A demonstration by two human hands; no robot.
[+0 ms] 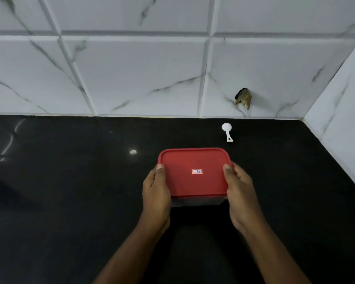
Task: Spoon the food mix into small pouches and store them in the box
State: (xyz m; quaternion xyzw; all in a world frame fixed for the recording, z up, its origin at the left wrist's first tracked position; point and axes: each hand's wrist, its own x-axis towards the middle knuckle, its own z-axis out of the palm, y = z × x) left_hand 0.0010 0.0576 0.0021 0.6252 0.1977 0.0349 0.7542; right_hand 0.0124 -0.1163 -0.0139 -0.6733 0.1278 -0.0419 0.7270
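Blk counter (pixel 70 201): both hands, L hand (pixel 156 193) + R hand (pixel 243 194), grip red-lid box (pixel 193 181); spoon (pixel 227 130) beyond.

Two bare arms of one person. The left hand (pixel 156 189) and the right hand (pixel 242 193) are uncovered, and the left forearm (pixel 127 253) and right forearm (pixel 275 257) are bare right to the view's lower edge. The left thumbnail (pixel 159 166) and right thumbnail (pixel 226 166) are short, plain and rounded.

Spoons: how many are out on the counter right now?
1. The white spoon lies on the black counter beyond the red-lidded box, toward its right, near the tiled wall. The left hand and right hand grip the box; more could be hidden inside it.
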